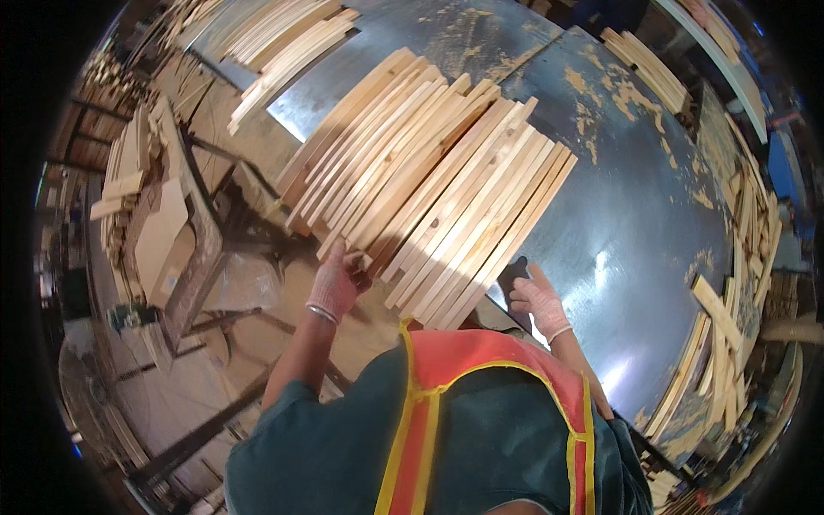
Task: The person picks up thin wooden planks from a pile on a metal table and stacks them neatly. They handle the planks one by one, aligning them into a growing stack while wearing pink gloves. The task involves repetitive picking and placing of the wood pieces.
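Observation:
A row of pale wooden strips (463, 202) lies side by side across the near left edge of the metal table (618, 249), their near ends overhanging it unevenly. A dark gap splits the row in two. My left hand (336, 281), in a whitish-pink glove, is closed at the near end of a wooden strip left of that gap; its fingertips are partly hidden. My right hand (538, 307), gloved too, hovers by the table edge just right of the row. Its thumb and fingers are apart, with nothing in them.
More strips are stacked at the table's far left (287, 51) and far right (648, 73). Loose wooden offcuts (725, 343) pile along the right side. Sawdust patches (614, 94) dot the metal. To the left stands a frame with boards (163, 236).

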`<state>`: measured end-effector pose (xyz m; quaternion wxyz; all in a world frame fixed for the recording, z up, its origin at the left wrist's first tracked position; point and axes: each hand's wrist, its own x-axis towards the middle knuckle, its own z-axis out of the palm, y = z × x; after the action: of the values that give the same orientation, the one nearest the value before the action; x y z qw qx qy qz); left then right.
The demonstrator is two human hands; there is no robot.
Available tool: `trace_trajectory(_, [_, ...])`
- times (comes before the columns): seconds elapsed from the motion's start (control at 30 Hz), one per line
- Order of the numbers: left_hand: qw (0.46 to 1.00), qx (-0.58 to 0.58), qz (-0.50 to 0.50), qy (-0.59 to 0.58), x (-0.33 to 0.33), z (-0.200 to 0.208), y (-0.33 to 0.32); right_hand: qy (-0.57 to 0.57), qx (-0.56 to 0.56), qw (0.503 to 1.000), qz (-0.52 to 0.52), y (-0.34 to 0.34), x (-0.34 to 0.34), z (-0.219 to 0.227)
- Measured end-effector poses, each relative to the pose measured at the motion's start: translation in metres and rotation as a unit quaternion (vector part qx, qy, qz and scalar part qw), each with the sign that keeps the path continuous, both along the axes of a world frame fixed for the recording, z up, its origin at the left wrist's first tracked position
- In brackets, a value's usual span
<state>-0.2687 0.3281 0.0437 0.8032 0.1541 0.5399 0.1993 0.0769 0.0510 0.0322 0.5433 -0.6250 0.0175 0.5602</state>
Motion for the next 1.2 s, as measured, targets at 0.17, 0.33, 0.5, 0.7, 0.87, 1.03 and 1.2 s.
trace_trajectory(0.17, [0.970,0.177,-0.107,0.126,-0.016,0.029,0.010,-0.012,-0.072,0.986,0.149,0.049,-0.035,0.035])
trace_trajectory(0.33, [0.915,0.355,-0.163,0.099,0.010,0.085,0.004,-0.141,0.012,0.938,0.315,0.090,-0.057,0.032])
trace_trajectory(0.5, [0.777,0.490,-0.339,0.201,0.016,-0.017,0.002,-0.057,-0.029,0.985,0.160,0.116,-0.080,0.033])
trace_trajectory(0.7, [0.248,0.606,-0.587,0.476,0.088,-0.068,-0.031,-0.436,0.027,0.890,0.127,-0.072,0.064,-0.015])
trace_trajectory(0.87, [0.238,0.492,-0.648,0.530,0.192,0.034,-0.124,-0.495,-0.304,0.794,-0.179,-0.397,0.210,0.028])
trace_trajectory(1.03, [0.317,0.641,-0.631,0.301,0.231,-0.021,-0.208,-0.439,-0.589,0.666,-0.132,-0.622,0.272,0.015])
trace_trajectory(1.2, [0.201,0.586,-0.757,0.209,0.324,0.038,-0.376,-0.284,-0.601,0.746,0.044,-0.618,0.263,0.038])
